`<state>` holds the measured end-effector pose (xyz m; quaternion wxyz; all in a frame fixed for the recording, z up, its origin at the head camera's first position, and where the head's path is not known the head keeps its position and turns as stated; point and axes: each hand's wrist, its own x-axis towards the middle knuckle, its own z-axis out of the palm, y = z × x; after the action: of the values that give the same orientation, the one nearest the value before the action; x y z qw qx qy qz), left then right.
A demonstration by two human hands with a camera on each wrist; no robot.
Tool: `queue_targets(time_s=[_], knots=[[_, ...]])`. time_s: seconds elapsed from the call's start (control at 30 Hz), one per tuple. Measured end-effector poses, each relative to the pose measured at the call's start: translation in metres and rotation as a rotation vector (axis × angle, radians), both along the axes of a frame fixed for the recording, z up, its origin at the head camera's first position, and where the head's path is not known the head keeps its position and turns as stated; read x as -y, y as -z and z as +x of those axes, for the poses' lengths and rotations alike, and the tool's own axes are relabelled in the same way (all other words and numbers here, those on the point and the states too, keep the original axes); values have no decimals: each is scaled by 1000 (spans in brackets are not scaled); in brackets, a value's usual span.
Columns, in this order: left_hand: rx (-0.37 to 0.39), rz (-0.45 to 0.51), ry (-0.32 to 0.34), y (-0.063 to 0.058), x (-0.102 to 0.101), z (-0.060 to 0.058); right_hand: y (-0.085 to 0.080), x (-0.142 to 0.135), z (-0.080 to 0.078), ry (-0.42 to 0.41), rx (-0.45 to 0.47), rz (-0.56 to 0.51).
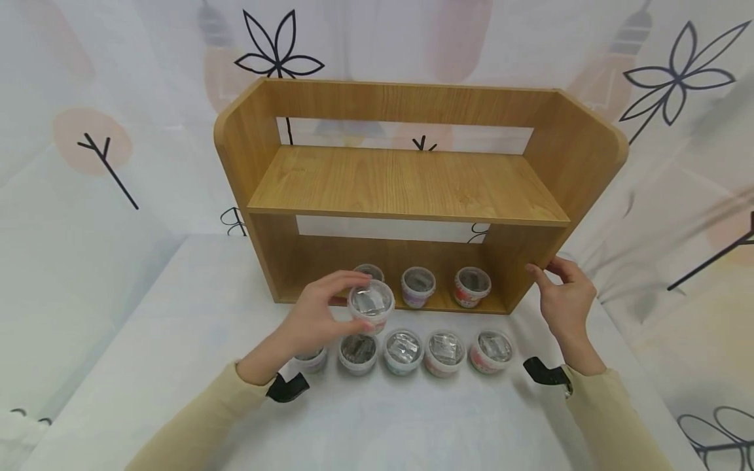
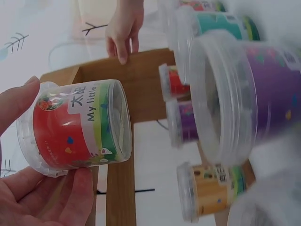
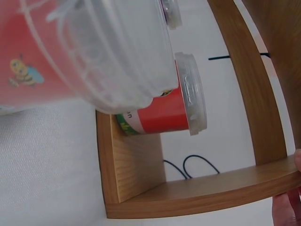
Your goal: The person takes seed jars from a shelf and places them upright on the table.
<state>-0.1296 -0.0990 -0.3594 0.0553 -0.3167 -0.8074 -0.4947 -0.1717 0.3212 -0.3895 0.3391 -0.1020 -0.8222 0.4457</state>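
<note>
My left hand (image 1: 321,313) grips a clear-lidded plastic tub (image 2: 77,127) between thumb and fingers. Its label is red with a green and yellow band, and in the head view it is held up at the shelf's front edge. At the shelf's right side, my right hand (image 1: 567,297) pinches the front edge of the side panel with thumb and fingers. The wooden shelf (image 1: 406,183) has two levels. On its lower board stand an orange-labelled tub (image 2: 214,188), partly hidden in the head view, a purple-labelled tub (image 1: 418,288) and a red-labelled tub (image 1: 472,288).
Several more lidded tubs stand in a row on the white table (image 1: 377,425) before the shelf, from a partly hidden tub (image 1: 311,360) at left to a red one (image 1: 491,352) at right. A patterned white cloth (image 1: 147,78) hangs behind the shelf.
</note>
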Motion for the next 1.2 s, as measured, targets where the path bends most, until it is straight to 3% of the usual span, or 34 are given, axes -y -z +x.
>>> queue_targets(time_s=[0.23,0.73,1.2], knots=[[-4,-31,65,7,-24,2,-1,0,0,8,12,-8],[82,-36,240,14,-78,8,-2,1,1,5,12,-22],[-33,-88,373,27,-118,18,-2,1,0,4,19,-6]])
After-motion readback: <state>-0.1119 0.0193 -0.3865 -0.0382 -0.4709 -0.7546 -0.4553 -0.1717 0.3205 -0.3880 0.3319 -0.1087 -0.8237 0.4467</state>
